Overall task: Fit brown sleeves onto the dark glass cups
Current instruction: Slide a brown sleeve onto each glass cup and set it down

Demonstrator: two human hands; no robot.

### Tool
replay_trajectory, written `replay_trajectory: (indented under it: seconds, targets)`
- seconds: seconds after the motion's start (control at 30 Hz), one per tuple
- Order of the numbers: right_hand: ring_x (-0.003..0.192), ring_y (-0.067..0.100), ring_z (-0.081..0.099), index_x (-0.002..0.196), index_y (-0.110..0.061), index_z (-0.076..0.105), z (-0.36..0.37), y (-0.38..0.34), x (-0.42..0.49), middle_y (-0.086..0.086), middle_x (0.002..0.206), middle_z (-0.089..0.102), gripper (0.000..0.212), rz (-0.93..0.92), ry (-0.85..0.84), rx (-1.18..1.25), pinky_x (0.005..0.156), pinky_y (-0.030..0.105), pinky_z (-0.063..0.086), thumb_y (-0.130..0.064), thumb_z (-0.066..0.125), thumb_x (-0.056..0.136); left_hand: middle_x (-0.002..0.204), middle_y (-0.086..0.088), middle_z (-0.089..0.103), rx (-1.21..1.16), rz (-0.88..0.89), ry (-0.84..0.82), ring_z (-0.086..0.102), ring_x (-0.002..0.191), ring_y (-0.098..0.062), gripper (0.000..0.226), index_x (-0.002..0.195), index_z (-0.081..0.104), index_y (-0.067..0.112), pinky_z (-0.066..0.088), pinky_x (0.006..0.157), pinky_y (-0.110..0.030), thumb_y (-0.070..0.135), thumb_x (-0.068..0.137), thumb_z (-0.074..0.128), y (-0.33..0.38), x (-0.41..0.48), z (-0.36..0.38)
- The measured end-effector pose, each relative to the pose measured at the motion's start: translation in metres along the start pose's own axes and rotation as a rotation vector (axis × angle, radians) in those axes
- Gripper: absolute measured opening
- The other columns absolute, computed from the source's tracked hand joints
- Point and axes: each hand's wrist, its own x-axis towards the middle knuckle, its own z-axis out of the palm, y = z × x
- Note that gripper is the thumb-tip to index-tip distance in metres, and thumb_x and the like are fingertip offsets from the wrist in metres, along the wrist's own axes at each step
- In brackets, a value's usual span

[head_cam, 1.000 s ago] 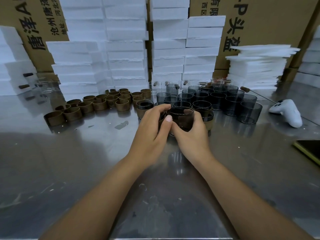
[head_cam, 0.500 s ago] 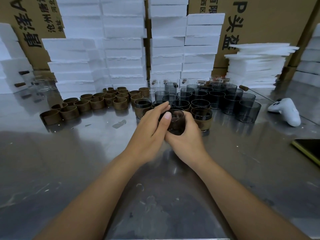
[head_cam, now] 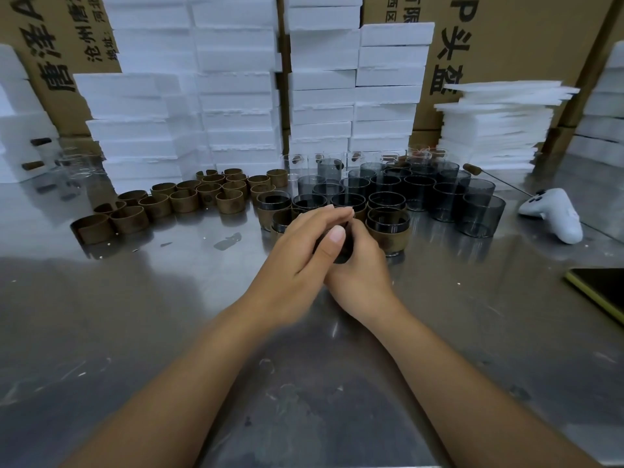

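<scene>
Both my hands close around one dark glass cup (head_cam: 341,251) just above the steel table (head_cam: 169,315). My left hand (head_cam: 304,251) wraps over it from the left, thumb across the top. My right hand (head_cam: 361,265) cups it from below and the right. The cup is almost wholly hidden, so any sleeve on it cannot be seen. Several sleeved cups (head_cam: 388,228) stand right behind my hands. Bare dark cups (head_cam: 449,197) cluster at the back right. Loose brown sleeves (head_cam: 182,201) lie in rows at the back left.
Stacks of white foam blocks (head_cam: 236,96) and cardboard boxes (head_cam: 506,45) wall off the back. A white game controller (head_cam: 557,214) lies at the right. A dark tablet with a yellow edge (head_cam: 601,292) sits at the right border. Clear glasses (head_cam: 77,163) stand far left.
My hands have closed tighter over the cup and tipped it; the open rim seen before is now covered. The view has shifted slightly.
</scene>
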Motion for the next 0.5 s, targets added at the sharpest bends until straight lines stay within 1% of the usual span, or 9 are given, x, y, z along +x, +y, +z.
replay_trajectory:
  seconds: [0.1,0.2,0.27,0.33,0.37,0.43,0.47,0.5]
  targets:
    - [0.077,-0.020,0.055,0.102,-0.030,0.054,-0.0004,0.0021,0.0020,-0.018,0.090,0.062,0.040,0.036,0.050,0.016,0.062,0.001,0.040,-0.014,0.075,0.073,0.131,0.011,0.057,0.000,0.017,0.007,0.038,0.134,-0.001,0.044,0.125,0.053,0.032,0.031,0.112,-0.031,0.050,0.093,0.030,-0.0004,0.0000,-0.0002]
    - [0.071,-0.016,0.058,0.092,-0.036,0.053,-0.0014,0.0029,0.0048,-0.017,0.086,0.063,0.039,0.103,0.114,0.064,0.057,0.003,0.042,-0.022,0.081,0.070,0.128,0.009,0.059,0.000,0.022,0.006,0.040,0.132,-0.002,0.036,0.119,0.052,0.038,0.032,0.110,-0.026,0.049,0.093,0.030,-0.0001,0.0001,-0.0001]
    - [0.071,-0.009,0.060,0.095,-0.033,0.054,-0.0028,0.0029,0.0061,-0.015,0.086,0.064,0.039,0.139,0.146,0.074,0.056,0.005,0.043,-0.028,0.082,0.068,0.126,0.008,0.059,0.003,0.023,0.008,0.041,0.131,-0.002,0.033,0.117,0.052,0.040,0.032,0.109,-0.024,0.049,0.093,0.031,-0.0002,-0.0001,0.0002]
    - [0.074,-0.005,0.060,0.100,-0.027,0.056,-0.0044,0.0021,0.0065,-0.013,0.088,0.065,0.042,0.160,0.180,0.075,0.057,0.006,0.044,-0.030,0.081,0.067,0.126,0.008,0.060,0.014,0.025,0.011,0.040,0.130,0.000,0.034,0.117,0.052,0.039,0.031,0.108,-0.021,0.049,0.093,0.030,-0.0007,-0.0003,0.0001]
    - [0.077,-0.002,0.061,0.103,-0.024,0.057,-0.0053,0.0017,0.0065,-0.011,0.090,0.066,0.044,0.172,0.196,0.077,0.061,0.009,0.047,-0.030,0.081,0.066,0.126,0.009,0.060,0.022,0.023,0.015,0.040,0.130,0.001,0.034,0.116,0.052,0.039,0.031,0.108,-0.021,0.049,0.093,0.030,-0.0009,-0.0004,-0.0002]
    - [0.086,0.009,0.065,0.108,-0.020,0.058,-0.0066,0.0007,0.0067,-0.005,0.096,0.067,0.048,0.204,0.212,0.095,0.075,0.024,0.055,-0.029,0.081,0.067,0.124,0.011,0.060,0.040,0.017,0.036,0.040,0.129,0.002,0.036,0.116,0.053,0.038,0.033,0.108,-0.023,0.050,0.093,0.029,-0.0017,0.0000,-0.0009]
    - [0.089,0.012,0.065,0.110,-0.019,0.058,-0.0070,-0.0001,0.0067,-0.004,0.098,0.067,0.048,0.218,0.213,0.106,0.080,0.031,0.056,-0.027,0.081,0.069,0.123,0.012,0.060,0.049,0.010,0.050,0.041,0.128,0.001,0.037,0.117,0.053,0.037,0.035,0.107,-0.026,0.051,0.092,0.028,-0.0023,0.0004,-0.0012]
    - [0.091,0.013,0.066,0.112,-0.019,0.057,-0.0072,-0.0010,0.0067,-0.003,0.100,0.067,0.049,0.226,0.213,0.112,0.084,0.035,0.056,-0.025,0.081,0.070,0.123,0.014,0.059,0.059,-0.002,0.062,0.043,0.126,0.001,0.039,0.118,0.054,0.035,0.036,0.107,-0.029,0.051,0.092,0.028,-0.0033,0.0009,-0.0015]
